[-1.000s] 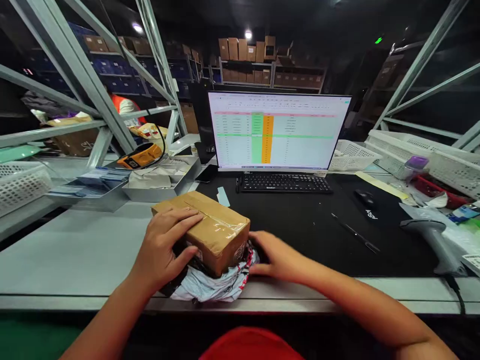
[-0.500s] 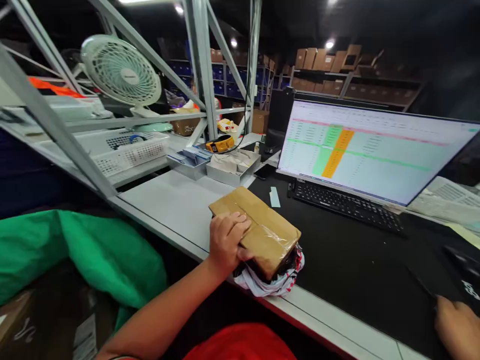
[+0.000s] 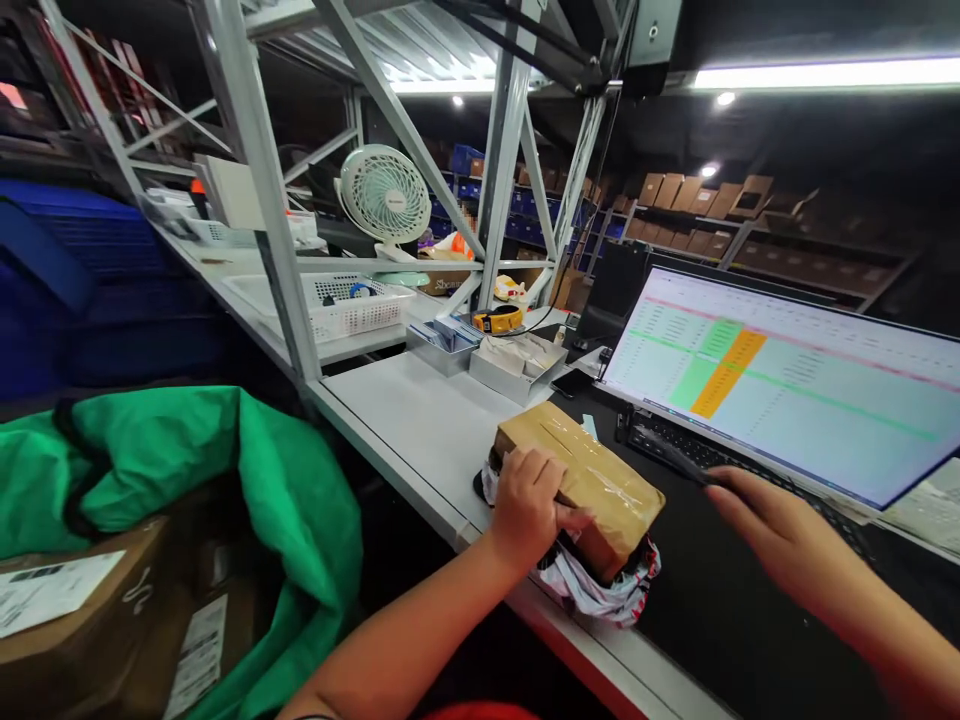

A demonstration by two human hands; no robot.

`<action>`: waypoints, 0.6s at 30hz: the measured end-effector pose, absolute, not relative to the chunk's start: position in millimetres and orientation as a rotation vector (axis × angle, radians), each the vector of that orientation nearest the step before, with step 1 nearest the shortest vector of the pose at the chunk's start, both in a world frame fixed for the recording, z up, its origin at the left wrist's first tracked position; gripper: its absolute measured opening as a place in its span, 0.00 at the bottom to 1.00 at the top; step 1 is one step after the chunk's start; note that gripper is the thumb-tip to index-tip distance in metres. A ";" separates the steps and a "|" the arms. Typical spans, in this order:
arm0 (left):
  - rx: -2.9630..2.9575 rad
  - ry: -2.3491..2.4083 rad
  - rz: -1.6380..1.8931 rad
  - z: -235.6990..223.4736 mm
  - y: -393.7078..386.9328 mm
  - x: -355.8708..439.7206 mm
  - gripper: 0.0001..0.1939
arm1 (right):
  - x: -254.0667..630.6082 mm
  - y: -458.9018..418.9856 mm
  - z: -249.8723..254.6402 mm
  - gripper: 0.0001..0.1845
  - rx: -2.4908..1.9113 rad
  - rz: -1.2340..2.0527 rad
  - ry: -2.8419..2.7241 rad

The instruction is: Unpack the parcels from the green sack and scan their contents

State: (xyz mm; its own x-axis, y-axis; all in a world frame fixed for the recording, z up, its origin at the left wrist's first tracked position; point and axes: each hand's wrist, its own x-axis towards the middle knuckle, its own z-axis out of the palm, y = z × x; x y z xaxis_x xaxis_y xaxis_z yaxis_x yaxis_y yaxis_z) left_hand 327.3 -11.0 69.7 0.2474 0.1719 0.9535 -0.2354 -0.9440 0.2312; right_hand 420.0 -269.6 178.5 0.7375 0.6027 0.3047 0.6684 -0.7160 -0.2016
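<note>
My right fingers (image 3: pixel 742 487) are now gripping the tool (image 3: pixel 671 458) — slim, dark, too blurred for me to name. It is no longer lying on the desk (image 3: pixel 420 400), and I am no longer keeping both sets of fingers at the box (image 3: pixel 581 470). So the work seems to be dividing: the left side steadying, the right side carrying. My view is also swinging left, bringing more of the green bag (image 3: pixel 300 480) into sight.

The box is lying near the desk's front edge, crumpled wrapper (image 3: pixel 600 595) bunching out beneath it. My left fingers are curling over its near left edge — touching the top, the thumb pressing along the near side — and holding it. The right fingers are hovering beyond its right end, clear of it, with the tool pointing left before the monitor (image 3: pixel 795 380).
</note>
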 end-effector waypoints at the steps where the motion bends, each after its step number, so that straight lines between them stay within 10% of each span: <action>1: 2.198 -0.045 1.753 69.4 -11.6 328.4 0.37 | 414.1 -239.3 190.7 0.20 -2.686 -0.274 -1.048; 18: 2.134 -0.118 1.724 70.8 -2.8 335.7 0.32 | 394.3 -151.6 257.3 0.13 -3.063 -0.160 -1.507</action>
